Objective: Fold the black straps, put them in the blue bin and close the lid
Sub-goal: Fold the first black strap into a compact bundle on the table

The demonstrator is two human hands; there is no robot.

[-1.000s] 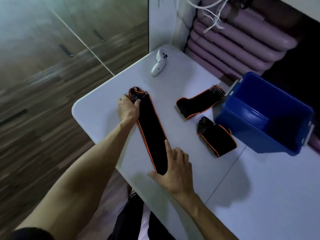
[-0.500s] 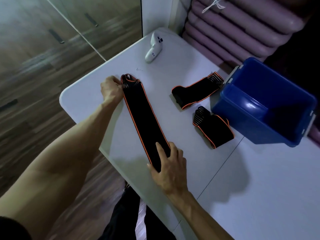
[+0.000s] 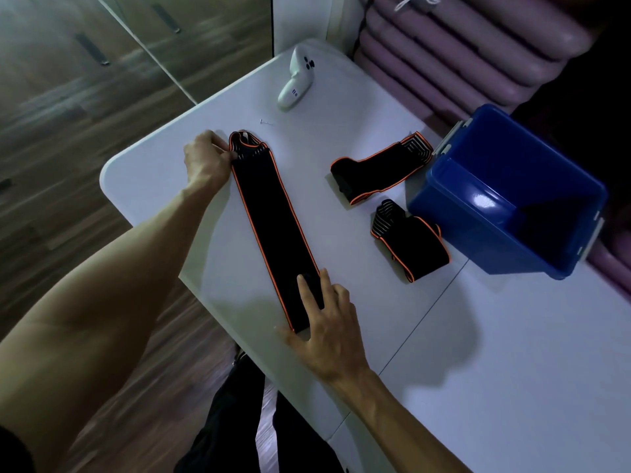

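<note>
Right hand (image 3: 329,331) lies flat, fingers straight, pressing the near end of a long black strap (image 3: 273,223) with orange piping, laid out across the smooth white desk (image 3: 512,387) near its left edge. Left hand (image 3: 208,158) pinches the far looped, ribbed end. Two folded straps (image 3: 375,172) (image 3: 411,247) lie just beside the glossy blue bin (image 3: 478,233), open-topped at the right edge. A white controller (image 3: 296,81) rests at the far corner.

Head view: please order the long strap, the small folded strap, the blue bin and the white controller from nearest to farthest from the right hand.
1. Long strap, under the right hand's fingers.
2. Small folded strap, right.
3. Blue bin, far right.
4. White controller, far edge.
</note>
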